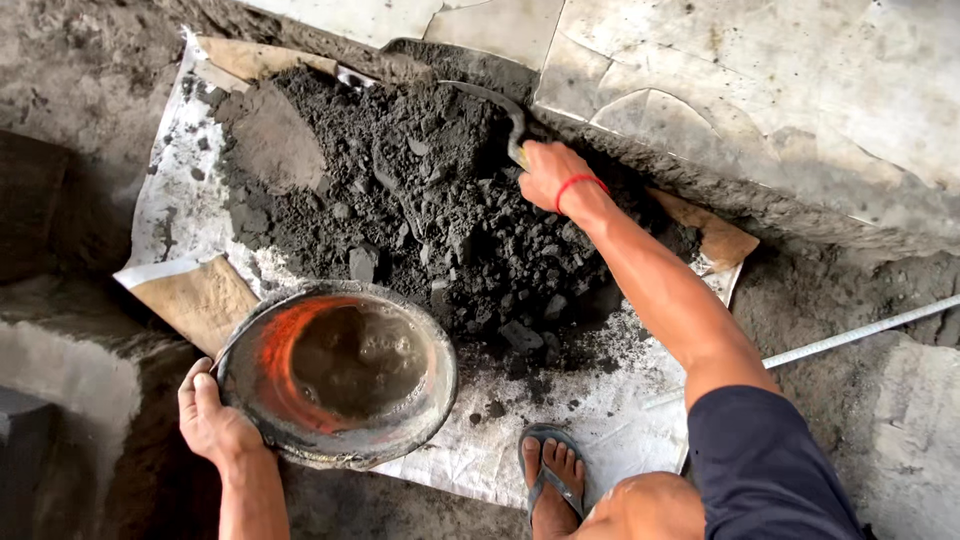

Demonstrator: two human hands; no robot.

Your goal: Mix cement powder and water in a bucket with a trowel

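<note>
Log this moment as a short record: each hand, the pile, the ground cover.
left hand: grips the rim of a round basin, orange inside, holding murky water
right hand: closed on the handle of a trowel, blade dug into the pile
pile: dark grey, lumpy mortar mix
ground cover: white woven sack sheet under the pile
foot: in a sandal, on the sheet's near edge

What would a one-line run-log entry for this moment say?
left hand: grips basin rim | right hand: holds trowel in dark soil pile
</note>
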